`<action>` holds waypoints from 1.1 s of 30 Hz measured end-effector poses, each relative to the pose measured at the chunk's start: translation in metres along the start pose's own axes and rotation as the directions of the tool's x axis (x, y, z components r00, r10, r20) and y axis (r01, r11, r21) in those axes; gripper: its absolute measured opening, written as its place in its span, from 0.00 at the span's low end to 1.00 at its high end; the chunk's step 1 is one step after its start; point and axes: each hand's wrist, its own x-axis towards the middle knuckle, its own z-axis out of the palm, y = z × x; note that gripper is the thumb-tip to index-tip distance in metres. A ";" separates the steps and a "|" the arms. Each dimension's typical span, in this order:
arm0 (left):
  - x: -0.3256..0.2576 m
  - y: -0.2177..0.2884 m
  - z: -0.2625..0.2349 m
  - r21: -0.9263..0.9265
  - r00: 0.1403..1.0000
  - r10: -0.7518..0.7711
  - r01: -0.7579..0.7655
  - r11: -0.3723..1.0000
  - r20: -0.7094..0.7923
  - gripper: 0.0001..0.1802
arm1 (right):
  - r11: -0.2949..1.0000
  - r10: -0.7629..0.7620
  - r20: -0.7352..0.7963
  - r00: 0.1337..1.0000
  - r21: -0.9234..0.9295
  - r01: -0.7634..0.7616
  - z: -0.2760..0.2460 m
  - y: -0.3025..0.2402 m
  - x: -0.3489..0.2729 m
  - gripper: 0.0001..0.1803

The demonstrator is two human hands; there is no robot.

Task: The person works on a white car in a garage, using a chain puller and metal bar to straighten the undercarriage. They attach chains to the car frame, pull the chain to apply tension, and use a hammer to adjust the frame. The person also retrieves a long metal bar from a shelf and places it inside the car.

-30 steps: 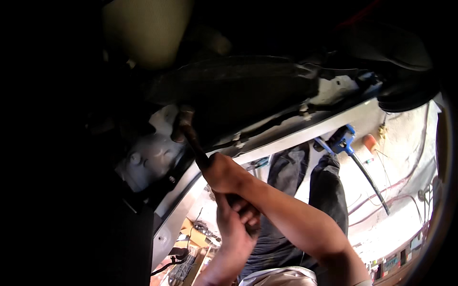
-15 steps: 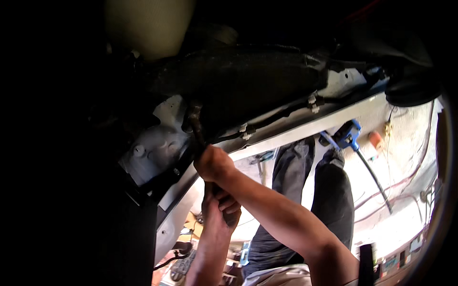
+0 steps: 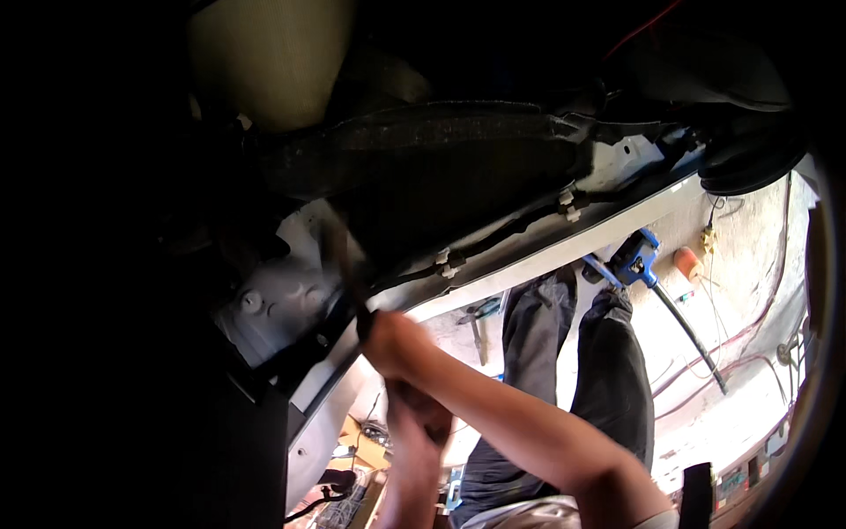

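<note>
My right hand [image 3: 395,346] is closed round the upper shaft of a dark long-handled tool [image 3: 345,264] with a hammer-like end. My left hand [image 3: 419,413] is wrapped round the lower part of the same handle, just below the right. Motion smears the tool's upper end, and its exact kind cannot be made out. It points up toward a pale metal bracket [image 3: 280,298] with round fittings, inside a vehicle's dark body opening. Touching or apart, I cannot tell.
A white metal sill [image 3: 546,256] crosses diagonally, with a dark cable [image 3: 511,231] in white clips along it. Beyond it are my dark-trousered legs [image 3: 608,379], a blue stand-like tool with a long bar [image 3: 636,257], an orange object [image 3: 687,262] and hoses on the floor.
Both hands have come down with the tool, drawing its upper end lower and slightly left. The whole view has shifted a little.
</note>
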 end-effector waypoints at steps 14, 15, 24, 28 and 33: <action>-0.058 -0.097 -0.090 0.816 0.999 0.045 -0.046 0.576 0.025 0.21 | 0.734 0.114 0.082 0.990 0.664 -0.140 -0.090 0.035 -0.103 0.23; -0.060 -0.112 -0.117 0.805 1.000 0.011 -0.028 0.593 0.027 0.19 | 0.630 0.152 -0.011 0.988 0.772 -0.088 -0.079 0.052 -0.115 0.20; 0.008 -0.127 -0.154 0.949 0.957 0.036 -0.291 0.118 0.289 0.19 | 0.166 0.788 -0.064 0.612 0.980 -0.110 -0.088 0.178 -0.184 0.16; 0.039 -0.125 -0.143 0.898 0.918 0.165 -0.293 -0.328 0.360 0.25 | 0.130 0.885 0.008 0.465 0.955 -0.265 -0.086 0.235 -0.152 0.15; 0.052 -0.104 -0.136 0.919 0.935 0.154 -0.267 -0.289 0.320 0.24 | -0.115 0.860 0.262 0.438 0.936 -0.332 -0.070 0.314 -0.132 0.17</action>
